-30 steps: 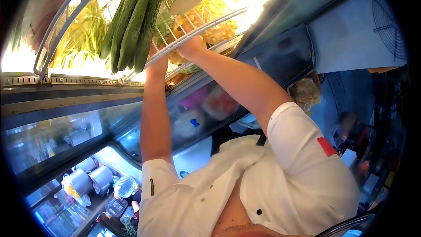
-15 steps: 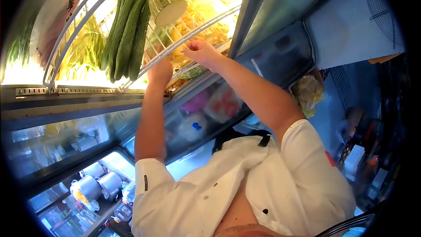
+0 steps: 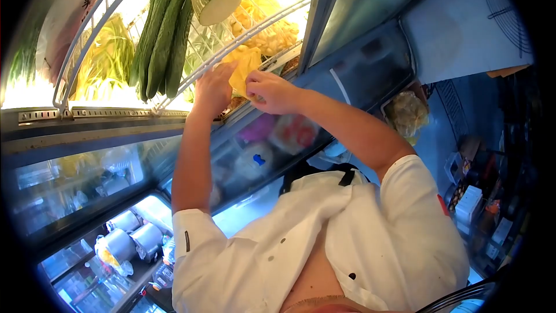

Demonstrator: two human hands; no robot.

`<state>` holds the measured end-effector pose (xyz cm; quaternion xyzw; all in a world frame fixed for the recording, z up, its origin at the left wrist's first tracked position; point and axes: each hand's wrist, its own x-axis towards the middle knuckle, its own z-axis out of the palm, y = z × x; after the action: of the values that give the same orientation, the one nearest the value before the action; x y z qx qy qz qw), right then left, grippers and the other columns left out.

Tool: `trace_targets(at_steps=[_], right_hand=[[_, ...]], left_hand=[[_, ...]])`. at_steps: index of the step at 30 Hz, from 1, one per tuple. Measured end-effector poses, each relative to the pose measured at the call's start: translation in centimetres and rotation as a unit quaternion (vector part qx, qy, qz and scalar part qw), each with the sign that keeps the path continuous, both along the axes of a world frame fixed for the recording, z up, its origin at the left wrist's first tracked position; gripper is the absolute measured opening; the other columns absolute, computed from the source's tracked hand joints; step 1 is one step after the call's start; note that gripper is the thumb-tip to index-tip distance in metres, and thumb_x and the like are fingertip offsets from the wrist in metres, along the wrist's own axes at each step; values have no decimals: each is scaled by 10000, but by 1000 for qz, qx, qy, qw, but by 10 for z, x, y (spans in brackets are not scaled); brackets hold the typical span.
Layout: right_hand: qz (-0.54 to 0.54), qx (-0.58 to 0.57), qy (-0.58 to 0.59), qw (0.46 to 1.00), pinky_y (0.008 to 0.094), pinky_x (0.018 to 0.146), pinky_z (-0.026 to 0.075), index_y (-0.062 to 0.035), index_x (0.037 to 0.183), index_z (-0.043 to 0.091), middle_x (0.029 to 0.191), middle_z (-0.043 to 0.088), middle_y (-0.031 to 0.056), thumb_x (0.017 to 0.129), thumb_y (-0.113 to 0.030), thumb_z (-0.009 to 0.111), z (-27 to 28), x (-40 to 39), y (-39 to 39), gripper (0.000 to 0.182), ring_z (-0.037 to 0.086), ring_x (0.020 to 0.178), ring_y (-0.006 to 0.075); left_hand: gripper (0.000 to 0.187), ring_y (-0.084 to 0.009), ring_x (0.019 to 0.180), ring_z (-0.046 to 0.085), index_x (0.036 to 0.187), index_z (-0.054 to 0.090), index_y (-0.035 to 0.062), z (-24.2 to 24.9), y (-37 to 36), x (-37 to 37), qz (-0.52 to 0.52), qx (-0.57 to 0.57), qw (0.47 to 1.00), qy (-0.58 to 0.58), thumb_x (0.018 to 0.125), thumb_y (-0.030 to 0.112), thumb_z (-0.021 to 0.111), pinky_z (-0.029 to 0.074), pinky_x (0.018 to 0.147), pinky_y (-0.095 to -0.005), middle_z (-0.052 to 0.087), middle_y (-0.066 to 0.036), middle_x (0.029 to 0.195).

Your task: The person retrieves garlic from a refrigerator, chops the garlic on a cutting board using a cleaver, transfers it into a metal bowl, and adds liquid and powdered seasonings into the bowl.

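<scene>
A thin, crumpled yellow plastic bag [image 3: 242, 65] is stretched between my two hands, just below the white wire shelf's front rail. My left hand [image 3: 213, 90] is closed at the bag's left edge, with its fingertips partly hidden. My right hand [image 3: 271, 91] pinches the bag's lower right part between bent fingers. Above my left hand, several long green cucumbers [image 3: 157, 46] lie on the wire shelf [image 3: 263, 25]. A cut striped gourd [image 3: 219, 7] rests beside them, its pale cut face towards me. Behind the rail sit pale yellow pieces of food [image 3: 272, 32], too bright to name.
Leafy greens [image 3: 107, 61] and a printed plastic bag [image 3: 69, 17] fill the lit cabinet's left side. The cabinet's metal sill [image 3: 104, 117] and glass door edge [image 3: 321, 20] border the opening. Metal containers [image 3: 119, 246] stand at lower left. A wrapped bundle [image 3: 407, 113] lies at right.
Both hands have drawn down and towards me from the shelf, bringing the yellow bag out into view below the rail. My left hand is now in front of the rail.
</scene>
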<state>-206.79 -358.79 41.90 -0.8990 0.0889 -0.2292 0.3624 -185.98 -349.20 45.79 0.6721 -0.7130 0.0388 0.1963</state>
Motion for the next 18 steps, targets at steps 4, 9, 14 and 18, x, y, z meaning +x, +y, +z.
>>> trace_targets(at_steps=[4,9,14,18], right_hand=[[-85,165,148,971,450,907,536,-128,1064,697,1191,665,122,950,-353,715,19,-4,-8,253,666,1087,358],[-296,30,-1,955,445,950,546,-38,1217,655,1173,699,198,975,-479,673,12,40,-23,504,679,1086,391],[-194,200,164,946,420,924,555,22,1197,642,1062,707,196,978,-467,700,5,77,-40,539,703,1063,317],[-77,472,142,867,336,808,561,-30,1194,683,993,710,74,981,-375,751,-1,60,-52,411,697,899,178]], left_hand=[[206,-364,1045,665,1031,751,94,-30,9,26,77,8,997,10,889,47,608,491,930,-502,734,-94,1044],[164,-352,1011,674,990,758,94,-10,23,16,74,-2,997,-21,912,81,615,483,933,-488,729,-81,1036],[198,-334,1057,666,998,785,123,7,31,4,108,38,991,-64,886,72,629,456,981,-499,711,-65,1091],[229,-317,1133,649,1019,794,128,7,49,13,148,115,981,-57,848,67,655,434,1028,-503,708,-54,1127]])
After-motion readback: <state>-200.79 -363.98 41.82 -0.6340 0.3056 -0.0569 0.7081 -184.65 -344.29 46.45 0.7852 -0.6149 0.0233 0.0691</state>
